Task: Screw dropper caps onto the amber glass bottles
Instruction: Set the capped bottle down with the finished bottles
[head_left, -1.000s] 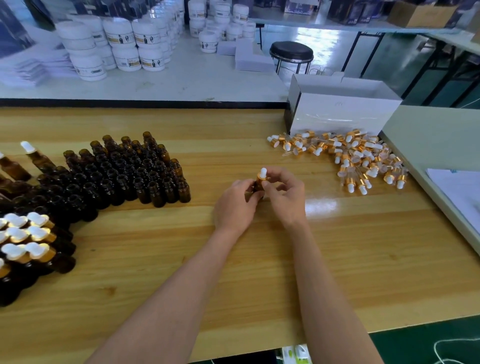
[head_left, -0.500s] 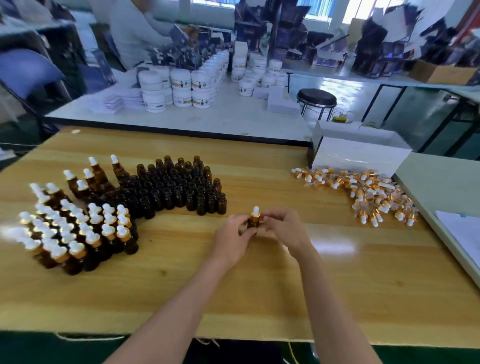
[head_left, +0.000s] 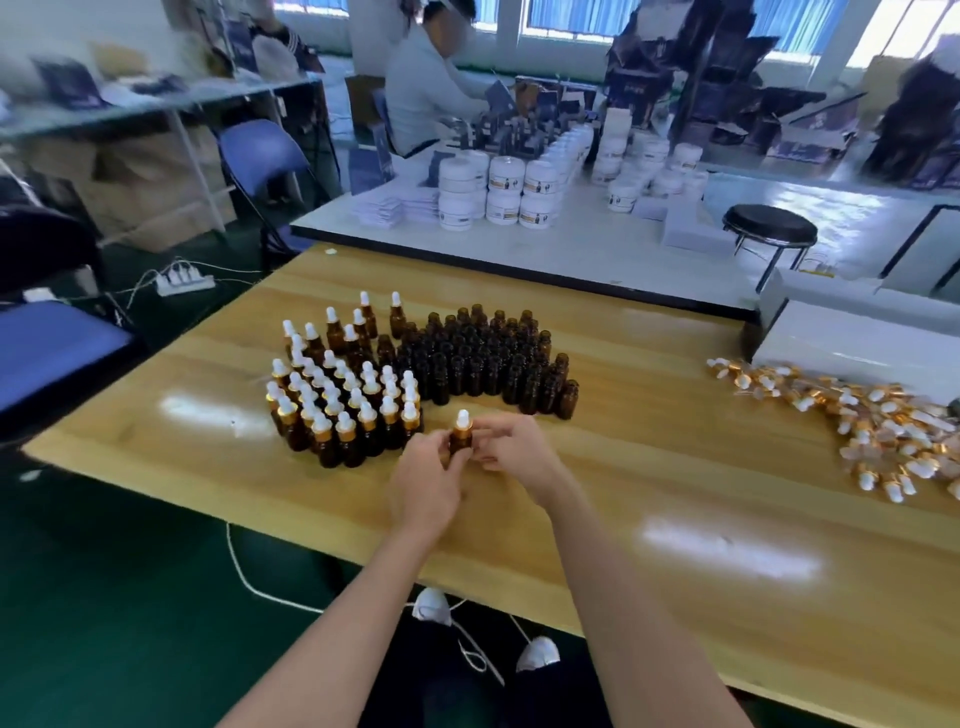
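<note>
While in left hand (head_left: 426, 486), bottle (head_left: 461, 442) beside capped bottles (head_left: 343, 410).

Both forearms (head_left: 337, 597) reach over the tabletop's (head_left: 675, 467) near edge, the left hand (head_left: 426, 486) gripping the capped bottle (head_left: 461, 441) low, the right hand (head_left: 511, 452) curling fingers against its side.

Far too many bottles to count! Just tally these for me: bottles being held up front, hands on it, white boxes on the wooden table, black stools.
Held bottle: 1
Hands on it: 2 (left hand, right hand)
White box: 1
Black stool: 1
Total: 5
</note>
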